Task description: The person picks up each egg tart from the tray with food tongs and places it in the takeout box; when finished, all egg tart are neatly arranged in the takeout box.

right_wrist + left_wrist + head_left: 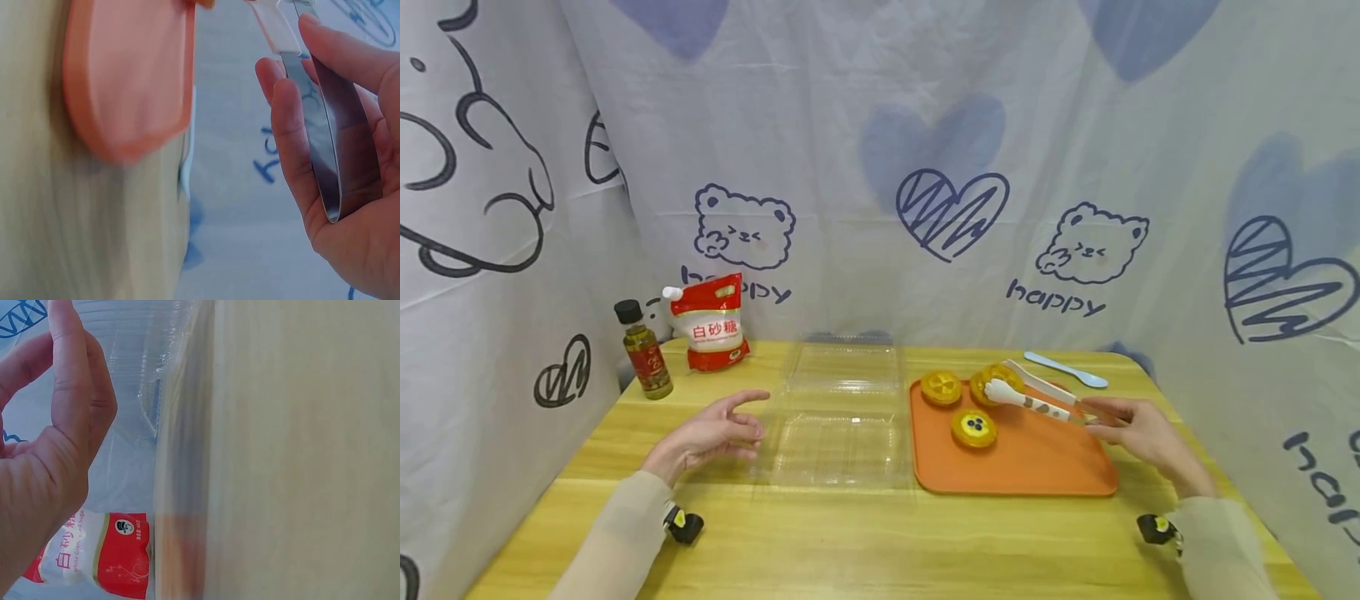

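My right hand [1150,437] holds a pair of metal tongs [334,144] with white, paw-shaped tips, thumb on one arm and fingers on the other. The tips stand apart at either side of a yellow tart [988,377] at the back of an orange tray [1037,467]; whether they touch it I cannot tell. Two more tarts lie nearby: one with a cross pattern [941,387] at the tray's back left corner, one with dark dots [974,428] in front. My left hand [715,429] hovers with loose, spread fingers beside a clear plastic container [842,450], whose lid is raised, holding nothing.
A red and white bag of sugar [715,325] and a black-capped bottle [647,358] stand at the back left of the wooden table [850,542]. Behind the tray lies a light blue spatula or knife [1067,370]. Patterned cloth [850,250] hangs around the table's back and sides.
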Demonstrator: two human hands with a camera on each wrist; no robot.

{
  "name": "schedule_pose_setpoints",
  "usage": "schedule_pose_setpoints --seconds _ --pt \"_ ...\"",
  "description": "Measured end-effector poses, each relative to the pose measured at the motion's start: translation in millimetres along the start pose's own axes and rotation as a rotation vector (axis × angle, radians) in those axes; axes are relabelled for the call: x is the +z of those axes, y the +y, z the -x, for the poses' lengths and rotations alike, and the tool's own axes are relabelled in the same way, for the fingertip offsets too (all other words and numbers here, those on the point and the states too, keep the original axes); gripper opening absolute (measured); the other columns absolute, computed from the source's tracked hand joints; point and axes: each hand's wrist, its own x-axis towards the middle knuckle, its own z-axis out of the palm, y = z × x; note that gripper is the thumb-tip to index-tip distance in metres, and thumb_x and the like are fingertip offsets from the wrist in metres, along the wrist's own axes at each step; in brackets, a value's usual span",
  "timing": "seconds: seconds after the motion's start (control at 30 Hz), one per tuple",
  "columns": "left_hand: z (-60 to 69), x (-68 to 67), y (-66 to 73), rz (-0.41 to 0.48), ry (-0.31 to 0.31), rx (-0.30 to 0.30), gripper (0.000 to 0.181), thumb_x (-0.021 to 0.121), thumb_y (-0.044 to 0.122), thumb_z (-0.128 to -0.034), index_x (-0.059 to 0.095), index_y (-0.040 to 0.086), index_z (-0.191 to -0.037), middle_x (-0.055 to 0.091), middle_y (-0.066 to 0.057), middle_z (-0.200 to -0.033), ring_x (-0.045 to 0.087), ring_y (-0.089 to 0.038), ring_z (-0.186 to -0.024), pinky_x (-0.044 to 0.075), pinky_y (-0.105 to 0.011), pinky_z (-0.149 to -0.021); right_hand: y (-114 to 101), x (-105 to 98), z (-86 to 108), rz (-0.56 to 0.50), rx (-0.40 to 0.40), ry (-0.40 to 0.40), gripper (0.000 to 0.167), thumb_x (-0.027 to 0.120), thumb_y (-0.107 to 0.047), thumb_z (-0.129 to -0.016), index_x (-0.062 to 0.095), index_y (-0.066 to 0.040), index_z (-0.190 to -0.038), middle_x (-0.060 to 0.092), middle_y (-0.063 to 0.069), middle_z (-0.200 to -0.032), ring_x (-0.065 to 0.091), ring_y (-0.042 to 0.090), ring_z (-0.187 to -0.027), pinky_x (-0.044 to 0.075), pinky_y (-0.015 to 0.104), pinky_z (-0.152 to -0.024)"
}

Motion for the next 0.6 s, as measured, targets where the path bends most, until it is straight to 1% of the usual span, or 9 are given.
schedule_pose_setpoints --seconds 0.03,0.1,0.13,0.27,0.3,0.37,0.47,0.6 --pt "0.3 -0.1 -0.3 0.000 -0.002 -0.003 0.084 0.063 0.003 -0.0928 0.008 0.008 -0.156 0.061 -0.010 -0.098 0.065 -0.020 -0.084 0.061 -0.036 -0.078 -4 2 -0.6 0.012 -0.004 0.000 0.054 0.071 -0.028 -0.091 0.056 -0.005 -0.137 0.057 0.019 -0.138 0.054 0.038 -0.125 0.051 0.013 -0.082" --pt "0.3 -0.6 -0.3 0.002 -0.009 -0.002 0.084 0.062 0.003 -0.0930 0.007 0.008 -0.156 0.061 -0.010 -0.098 0.065 -0.019 -0.084 0.061 -0.036 -0.079 -11 6 -1.4 0.019 -0.012 -0.001 0.056 0.072 -0.031 -0.090 0.057 -0.006 -0.137 0.056 0.019 -0.138 0.053 0.040 -0.126 0.052 0.014 -0.084" --pt "0.2 -1.0 0.0 0.001 -0.013 0.000 0.083 0.062 0.002 -0.0933 0.007 0.008 -0.156 0.061 -0.009 -0.097 0.065 -0.019 -0.083 0.061 -0.036 -0.078 -14 7 -1.9 0.038 -0.019 0.008 0.056 0.072 -0.034 -0.089 0.058 -0.007 -0.137 0.057 0.018 -0.138 0.053 0.040 -0.127 0.052 0.014 -0.084" --pt "-1.0 -2.0 2.0 -0.004 -0.029 0.013 0.082 0.059 0.001 -0.0942 0.006 0.007 -0.156 0.061 -0.009 -0.095 0.065 -0.018 -0.083 0.061 -0.035 -0.077 -25 13 -3.4 -0.002 -0.025 0.005 0.057 0.074 -0.033 -0.087 0.059 -0.006 -0.135 0.057 0.018 -0.138 0.053 0.038 -0.127 0.053 0.015 -0.085" --pt "-1.1 -1.9 2.6 -0.005 -0.032 0.012 0.081 0.059 0.002 -0.0944 0.006 0.007 -0.156 0.061 -0.009 -0.095 0.065 -0.018 -0.083 0.061 -0.035 -0.078 -28 14 -3.8 0.001 -0.024 0.010 0.056 0.074 -0.034 -0.087 0.060 -0.006 -0.134 0.058 0.017 -0.137 0.053 0.037 -0.127 0.053 0.014 -0.084" --pt "-1.1 -2.0 2.8 -0.006 -0.031 0.007 0.082 0.059 0.002 -0.0944 0.006 0.008 -0.156 0.062 -0.009 -0.096 0.065 -0.019 -0.084 0.061 -0.035 -0.078 -33 17 -5.4 -0.025 -0.020 0.001 0.056 0.074 -0.033 -0.087 0.060 -0.007 -0.134 0.058 0.017 -0.137 0.056 0.035 -0.124 0.054 0.015 -0.084" --pt "-0.8 -1.9 2.2 -0.002 -0.029 -0.001 0.082 0.059 0.001 -0.0943 0.006 0.008 -0.156 0.062 -0.009 -0.097 0.065 -0.019 -0.085 0.061 -0.036 -0.079 -40 23 -9.0 -0.022 -0.033 0.002 0.056 0.075 -0.035 -0.086 0.060 -0.010 -0.135 0.059 0.015 -0.137 0.060 0.033 -0.120 0.056 0.016 -0.083" --pt "-0.4 -1.6 0.9 0.003 -0.032 -0.005 0.082 0.059 0.002 -0.0945 0.006 0.007 -0.156 0.062 -0.010 -0.097 0.065 -0.019 -0.085 0.061 -0.035 -0.079 -48 31 -14.3 -0.014 -0.055 0.009 0.055 0.075 -0.033 -0.087 0.060 -0.012 -0.135 0.059 0.014 -0.137 0.060 0.032 -0.120 0.056 0.017 -0.081"
